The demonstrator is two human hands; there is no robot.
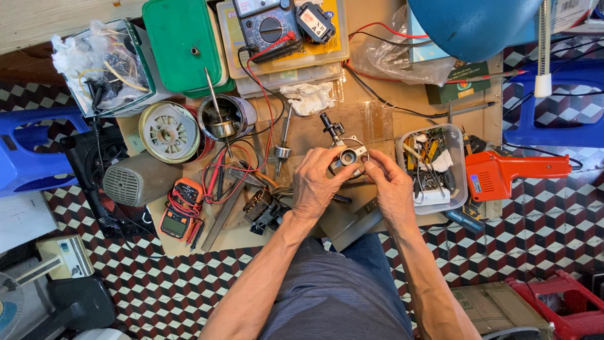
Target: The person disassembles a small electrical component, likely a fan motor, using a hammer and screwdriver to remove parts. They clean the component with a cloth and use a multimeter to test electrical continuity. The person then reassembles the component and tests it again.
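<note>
Overhead view of a crowded repair bench, described from left to right. At the far left a clear tub (104, 66) holds bagged wires, with a green plastic lid (182, 44) beside it. Nearer, a grey ribbed motor cover (137, 181) lies by an orange meter (179, 211) whose red leads (233, 170) loop loosely across the bench. A round metal can (225, 116) stands just beyond them with a rod sticking out of it.

In the middle, the left hand (318, 186) is closed around a small silver motor part (346, 156), gripping it from the left. The right hand (390, 186) pinches its right edge with the fingertips. The part is held just above the wooden board (371, 123), in the centre of the bench. It looks like a rounded metal housing with a dark ring at its centre and a black stem poking out toward the far side.

The grip seems small and fiddly, so the part could slip and drop among the clutter, or snag the loose leads nearby.

To the right sit a clear box of small tools (434, 167) and an orange glue gun (503, 173)
</note>
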